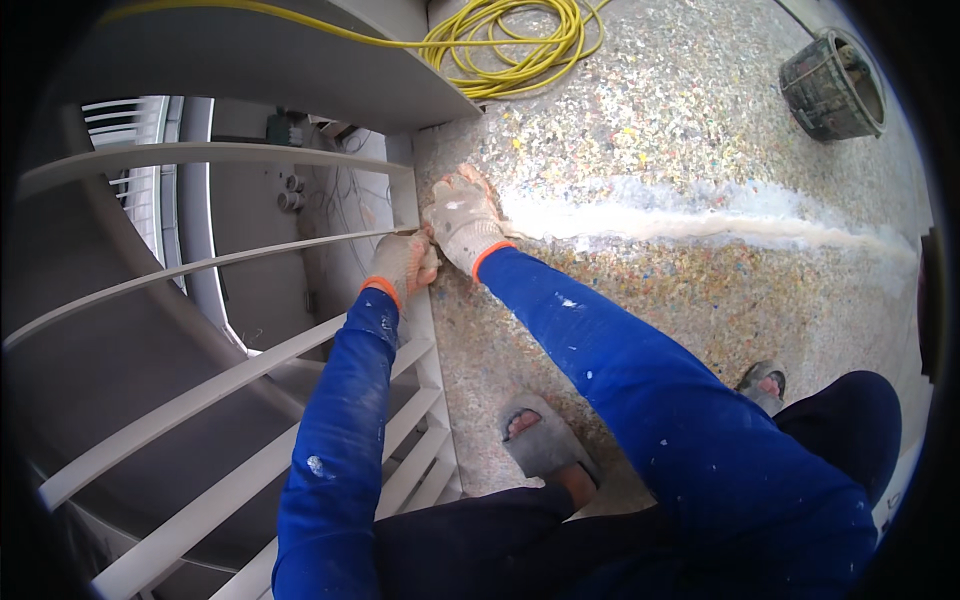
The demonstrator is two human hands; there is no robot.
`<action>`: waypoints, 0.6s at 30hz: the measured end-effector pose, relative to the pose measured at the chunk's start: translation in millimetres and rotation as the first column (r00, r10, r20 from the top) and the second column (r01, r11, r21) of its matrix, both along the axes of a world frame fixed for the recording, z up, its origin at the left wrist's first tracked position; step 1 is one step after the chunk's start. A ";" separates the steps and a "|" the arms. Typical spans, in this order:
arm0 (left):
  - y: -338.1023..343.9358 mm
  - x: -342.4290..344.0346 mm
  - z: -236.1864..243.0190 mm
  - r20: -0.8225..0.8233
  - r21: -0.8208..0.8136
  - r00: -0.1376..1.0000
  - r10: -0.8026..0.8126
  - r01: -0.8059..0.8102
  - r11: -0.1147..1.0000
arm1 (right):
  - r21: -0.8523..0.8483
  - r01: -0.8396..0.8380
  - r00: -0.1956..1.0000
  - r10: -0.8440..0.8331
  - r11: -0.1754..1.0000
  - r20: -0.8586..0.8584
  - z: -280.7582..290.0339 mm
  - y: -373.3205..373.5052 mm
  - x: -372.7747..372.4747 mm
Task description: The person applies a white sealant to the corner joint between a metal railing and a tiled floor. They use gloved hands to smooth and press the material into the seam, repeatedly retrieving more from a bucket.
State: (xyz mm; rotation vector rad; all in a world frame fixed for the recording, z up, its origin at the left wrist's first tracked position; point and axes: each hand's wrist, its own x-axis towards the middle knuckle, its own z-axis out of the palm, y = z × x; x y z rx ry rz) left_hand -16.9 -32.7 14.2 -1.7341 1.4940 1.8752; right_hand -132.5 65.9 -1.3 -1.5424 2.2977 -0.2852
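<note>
My left hand (405,262), in a pale knit glove with an orange cuff, is curled at the edge where the white railing slats (260,258) meet the speckled floor (600,310). My right hand (462,208), gloved the same way, is just right of and above it, fingers bent down at that edge; the two hands almost touch. Whatever the fingers grip is hidden. A band of white filler (680,224) runs across the floor to the right from beside my right hand.
A coiled yellow cable (515,50) lies at the top, beside a grey ledge (290,55). A stained bucket (830,85) sits at upper right. Below the railing is a lower level (260,180) with wires and small containers. My slippered feet (540,440) are near the railing.
</note>
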 end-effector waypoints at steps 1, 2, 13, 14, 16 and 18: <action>-2.3 3.1 3.5 0.004 -0.143 0.969 -0.247 0.245 0.959 | -0.039 -0.024 0.998 0.022 0.999 -0.054 -2.2 2.6 -2.9; -3.8 9.7 6.8 0.008 -0.263 0.884 -0.467 0.452 0.852 | -0.095 0.036 0.999 -0.037 0.995 -0.008 -5.5 6.4 -8.3; -14.0 16.6 -19.1 -0.030 -0.504 0.895 -0.445 0.371 0.780 | -0.120 0.016 1.000 -0.014 0.993 0.022 -5.7 19.8 12.0; -8.6 15.8 -19.2 0.045 -0.417 0.981 -0.188 0.189 0.889 | -0.095 0.016 1.000 -0.015 0.995 0.013 -2.8 15.5 14.0; -3.1 14.4 -15.8 0.166 -0.361 0.986 -0.013 0.073 0.930 | -0.036 0.024 1.000 -0.025 0.999 -0.019 2.6 8.7 16.8; -2.8 11.2 -12.1 0.180 -0.376 0.976 -0.126 0.187 0.908 | -0.040 0.036 0.999 -0.037 0.999 -0.033 5.9 5.8 15.1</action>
